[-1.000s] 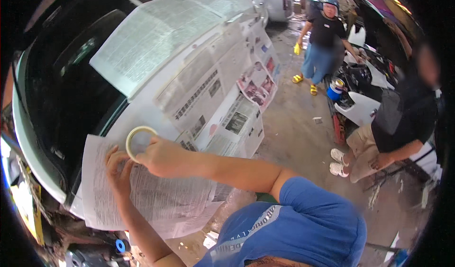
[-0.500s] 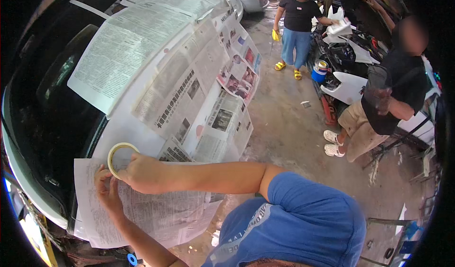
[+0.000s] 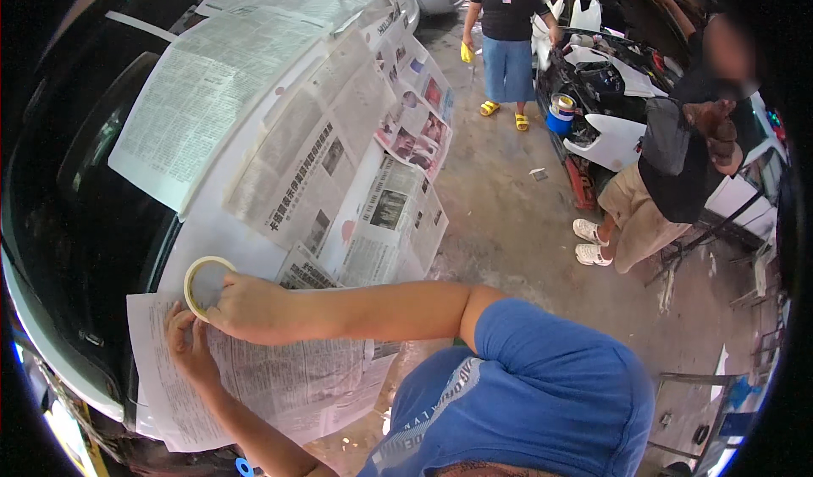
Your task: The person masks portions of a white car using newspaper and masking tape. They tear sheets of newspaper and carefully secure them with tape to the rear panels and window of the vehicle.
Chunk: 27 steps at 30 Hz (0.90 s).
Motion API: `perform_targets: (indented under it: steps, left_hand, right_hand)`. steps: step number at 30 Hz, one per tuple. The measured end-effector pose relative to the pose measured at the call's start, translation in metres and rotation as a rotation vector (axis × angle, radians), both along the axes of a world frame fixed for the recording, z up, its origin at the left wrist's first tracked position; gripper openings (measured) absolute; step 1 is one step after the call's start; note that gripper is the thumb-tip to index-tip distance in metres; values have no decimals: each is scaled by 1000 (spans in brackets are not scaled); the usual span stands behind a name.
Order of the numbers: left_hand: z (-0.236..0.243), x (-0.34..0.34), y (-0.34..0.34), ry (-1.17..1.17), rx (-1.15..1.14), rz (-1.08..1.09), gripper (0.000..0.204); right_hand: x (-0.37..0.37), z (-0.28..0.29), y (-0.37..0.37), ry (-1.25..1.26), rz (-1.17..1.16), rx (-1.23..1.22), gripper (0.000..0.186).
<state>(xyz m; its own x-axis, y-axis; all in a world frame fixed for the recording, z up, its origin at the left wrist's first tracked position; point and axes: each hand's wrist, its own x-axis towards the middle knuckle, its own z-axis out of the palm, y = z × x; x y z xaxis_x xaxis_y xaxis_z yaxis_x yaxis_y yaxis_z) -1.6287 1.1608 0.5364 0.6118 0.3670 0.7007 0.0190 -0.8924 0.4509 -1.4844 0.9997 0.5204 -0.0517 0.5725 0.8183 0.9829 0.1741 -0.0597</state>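
My right hand (image 3: 251, 309) grips a roll of pale masking tape (image 3: 188, 291), held on edge over the car's white panel. Just to its left, my left hand (image 3: 188, 347) has bent fingers at the upper edge of a newspaper sheet (image 3: 279, 384), the thumb and fingertips closed on that edge close to the tape. Any strip of tape between the two hands is too small to make out. The sheet hangs over the near part of the panel. Farther up, more newspaper sheets (image 3: 292, 151) cover the white surface (image 3: 212, 240).
A dark car window (image 3: 76, 197) lies along the left. On the right, a person in beige shorts (image 3: 686, 151) stands beside a car with its engine bay exposed (image 3: 605, 79). Another person in a black top (image 3: 508, 19) stands farther back. A metal stand (image 3: 694, 379) is at lower right.
The view has shifted slightly. My hands keep nearly the same place at the sheet's edge. The person on the right has raised a hand to the chest; the one farther back has turned.
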Motion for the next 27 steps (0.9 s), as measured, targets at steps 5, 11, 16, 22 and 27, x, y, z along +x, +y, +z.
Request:
perform_targets:
  steps: [5,11,16,22,27]
  left_hand:
    - [-1,-3,6,55,43,-47,12]
    - [-3,-15,11,99,27,2,13]
    - [7,1,-16,29,-43,24,26]
    - [7,7,-4,-12,-124,-61,11]
    - [10,4,-19,-85,-33,179,9]
  right_hand:
    - [4,9,-10,-32,25,-89,6]
    - [5,4,-5,301,119,-294,12]
    - [3,0,-12,386,197,-113,18]
    - [5,-6,-7,362,203,-56,29]
    - [-30,0,-18,105,342,103,54]
